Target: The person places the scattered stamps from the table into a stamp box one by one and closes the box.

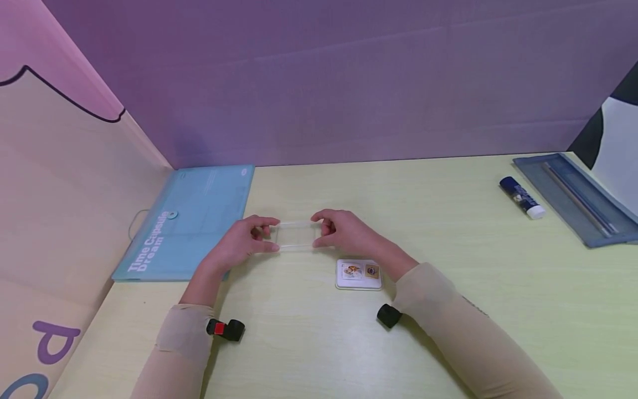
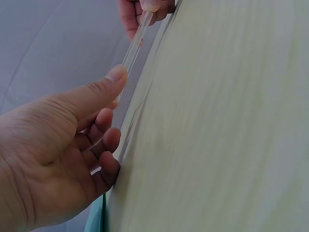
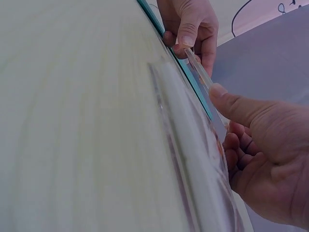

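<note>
Between both hands is a clear rectangular plastic lid (image 1: 296,235), held above the table by its two short ends. My left hand (image 1: 242,239) pinches the left end between thumb and forefinger; its other fingers are curled beneath in the left wrist view. At the opposite end, my right hand (image 1: 344,233) pinches the lid the same way. In the left wrist view the lid (image 2: 134,46) appears edge-on as a thin strip. Just below the right hand, a small flat clear case (image 1: 358,274) with two little pictures lies on the table.
A light blue document folder (image 1: 204,221) lies at the left, under part of the left hand's reach. Toward the back right are a glue stick (image 1: 522,197) and a blue-grey zip pouch (image 1: 573,199). A purple partition (image 1: 349,83) rises behind the table (image 1: 309,343).
</note>
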### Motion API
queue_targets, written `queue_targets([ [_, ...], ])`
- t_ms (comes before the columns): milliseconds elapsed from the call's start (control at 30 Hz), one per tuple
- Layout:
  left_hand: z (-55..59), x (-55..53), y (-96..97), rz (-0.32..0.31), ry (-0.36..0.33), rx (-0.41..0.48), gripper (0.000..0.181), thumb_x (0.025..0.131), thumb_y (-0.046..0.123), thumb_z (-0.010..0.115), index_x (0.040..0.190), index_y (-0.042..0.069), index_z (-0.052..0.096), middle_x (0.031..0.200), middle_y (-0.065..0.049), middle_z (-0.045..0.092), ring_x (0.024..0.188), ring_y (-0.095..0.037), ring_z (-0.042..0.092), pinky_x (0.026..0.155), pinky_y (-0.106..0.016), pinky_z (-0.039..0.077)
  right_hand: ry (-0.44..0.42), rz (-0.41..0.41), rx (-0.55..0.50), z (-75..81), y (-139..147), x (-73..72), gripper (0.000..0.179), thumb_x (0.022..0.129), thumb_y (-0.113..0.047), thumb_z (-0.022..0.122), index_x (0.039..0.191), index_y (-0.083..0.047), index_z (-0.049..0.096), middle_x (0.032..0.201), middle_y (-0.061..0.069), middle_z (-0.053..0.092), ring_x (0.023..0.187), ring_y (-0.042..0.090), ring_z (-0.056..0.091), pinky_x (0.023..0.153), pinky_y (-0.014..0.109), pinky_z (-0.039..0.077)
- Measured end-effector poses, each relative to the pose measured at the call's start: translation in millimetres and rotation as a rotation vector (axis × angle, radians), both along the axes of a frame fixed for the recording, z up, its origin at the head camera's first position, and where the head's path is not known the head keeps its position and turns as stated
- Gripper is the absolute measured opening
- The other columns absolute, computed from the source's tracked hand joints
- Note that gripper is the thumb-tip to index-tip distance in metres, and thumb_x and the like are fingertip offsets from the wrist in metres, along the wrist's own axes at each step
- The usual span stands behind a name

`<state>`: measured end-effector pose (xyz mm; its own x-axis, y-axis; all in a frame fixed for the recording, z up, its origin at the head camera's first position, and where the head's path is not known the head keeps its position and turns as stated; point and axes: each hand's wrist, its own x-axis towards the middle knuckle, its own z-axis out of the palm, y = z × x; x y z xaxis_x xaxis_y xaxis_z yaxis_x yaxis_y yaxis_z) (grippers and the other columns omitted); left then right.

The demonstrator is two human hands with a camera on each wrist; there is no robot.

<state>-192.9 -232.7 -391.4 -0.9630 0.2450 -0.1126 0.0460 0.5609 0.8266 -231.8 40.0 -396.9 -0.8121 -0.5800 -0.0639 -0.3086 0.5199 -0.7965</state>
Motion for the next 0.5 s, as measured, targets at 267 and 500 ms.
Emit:
queue_targets([
  [267, 2.2, 1.7, 10.6, -0.022, 0.000, 0.023, 0.055, 0.085, 0.012, 0.084, 0.135, 0.008, 0.063, 0.107, -0.012, 0.054, 0.091, -0.027, 0.051, 0.071, -0.033, 0.043, -0.014, -0.001, -0.032, 0.2, 14, 2.0, 0.053, 0.087, -0.018, 0.082, 0.132, -0.004, 0.058, 0.085, 0.003, 0.057, 0.079, 0.018, 0.053, 0.078, 0.033, 0.046],
  [500, 4.0, 5.5, 21.6, -0.047, 0.010, 0.026, 0.055, 0.085, 0.013, 0.083, 0.135, 0.008, 0.063, 0.107, -0.011, 0.054, 0.090, -0.026, 0.051, 0.067, -0.032, 0.044, 0.010, 0.000, -0.041, -1.7, 28, 4.8, 0.053, 0.085, -0.016, 0.084, 0.131, -0.004, 0.060, 0.084, 0.003, 0.058, 0.078, 0.018, 0.054, 0.077, 0.032, 0.047],
])
